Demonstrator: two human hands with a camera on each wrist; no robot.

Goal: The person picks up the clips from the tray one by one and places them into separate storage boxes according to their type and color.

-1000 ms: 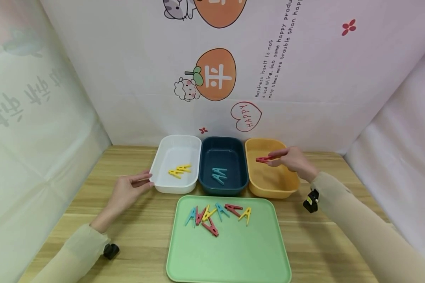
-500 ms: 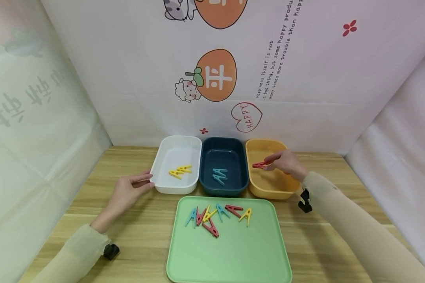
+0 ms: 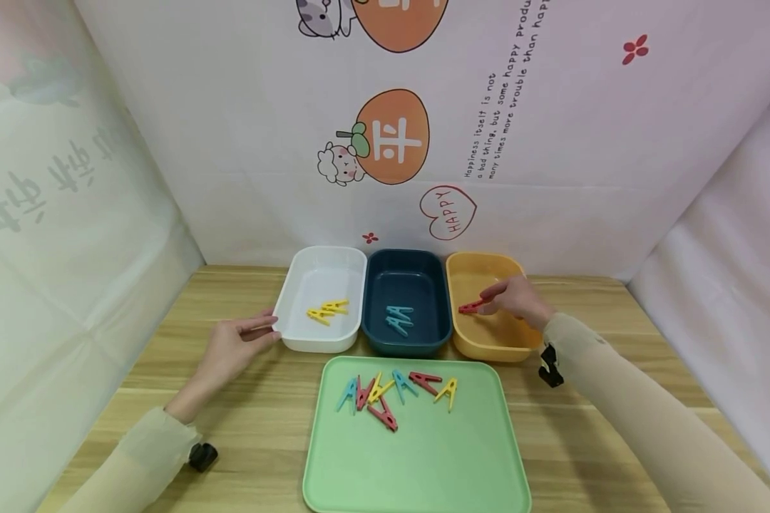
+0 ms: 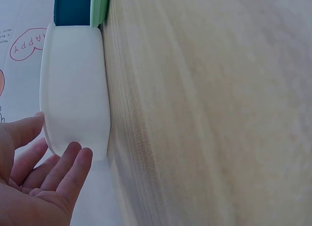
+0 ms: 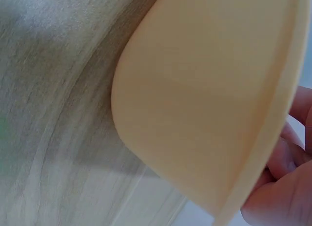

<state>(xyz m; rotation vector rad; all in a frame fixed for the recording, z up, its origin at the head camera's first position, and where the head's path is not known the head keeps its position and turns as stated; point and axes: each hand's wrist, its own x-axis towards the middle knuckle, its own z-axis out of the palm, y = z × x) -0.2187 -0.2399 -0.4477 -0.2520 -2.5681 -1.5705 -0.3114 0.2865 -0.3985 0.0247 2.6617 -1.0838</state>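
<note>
In the head view my right hand [image 3: 518, 299] pinches a red clothespin [image 3: 470, 307] between thumb and fingertips, inside the yellow bin [image 3: 497, 351]. The bin's wall hides the clothespin in the right wrist view, where curled fingers [image 5: 285, 189] show behind the rim. My left hand [image 3: 234, 347] has its fingertips at the left end of the white bin [image 3: 314, 345], fingers extended and only slightly bent. Two yellow clothespins [image 3: 319, 315] lie in that bin. The navy bin [image 3: 403, 347] between the other two holds two blue clothespins [image 3: 398, 322].
Before the bins a light green tray [image 3: 417, 463] lies on the wooden table [image 3: 257, 427]. Several red, blue and yellow clothespins are scattered along its far part, among them a separate yellow clothespin [image 3: 449, 390]. A printed white cloth [image 3: 263, 142] rises behind the bins.
My right hand has moved left and nearer to me within the yellow bin, carrying the red clothespin lower. The left hand keeps its place at the white bin.
</note>
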